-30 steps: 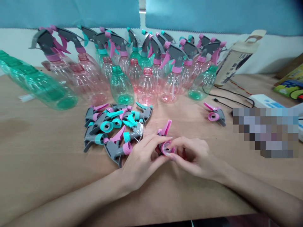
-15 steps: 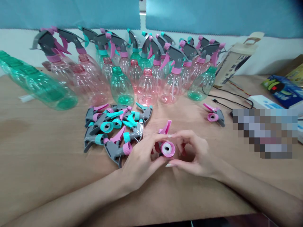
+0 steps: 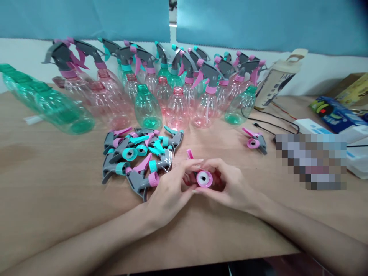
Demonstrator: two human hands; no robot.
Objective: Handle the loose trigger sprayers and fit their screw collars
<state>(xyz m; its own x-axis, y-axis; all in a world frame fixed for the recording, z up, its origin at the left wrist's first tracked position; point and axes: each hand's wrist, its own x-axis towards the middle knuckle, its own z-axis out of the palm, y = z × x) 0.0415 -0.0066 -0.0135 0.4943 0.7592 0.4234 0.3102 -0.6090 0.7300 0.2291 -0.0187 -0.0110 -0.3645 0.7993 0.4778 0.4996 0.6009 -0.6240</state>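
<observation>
Between my two hands is a trigger spray head [image 3: 204,179], its round pink collar with the white inside facing me. My left hand [image 3: 169,189] curls around its left side, fingers and thumb closed on it. From the other side, my right hand [image 3: 234,188] wraps its fingers and thumb about the pink collar. The pink trigger sticks up behind my left fingertips; most of the grey body is hidden. To the left of my left hand lies a pile of grey spray heads [image 3: 140,183] with pink and teal parts.
Pink and green clear bottles [image 3: 178,109] stand at the back, several with spray heads fitted. Green bottles [image 3: 66,109] lean at the left. A single spray head [image 3: 253,143] lies right of centre. Beyond are a black cable [image 3: 280,128], a cream cup [image 3: 277,78] and a blue packet [image 3: 339,115].
My right hand has moved left and closed around the collar of the spray head. The pink trigger has shifted left. The whole view has shifted slightly.
</observation>
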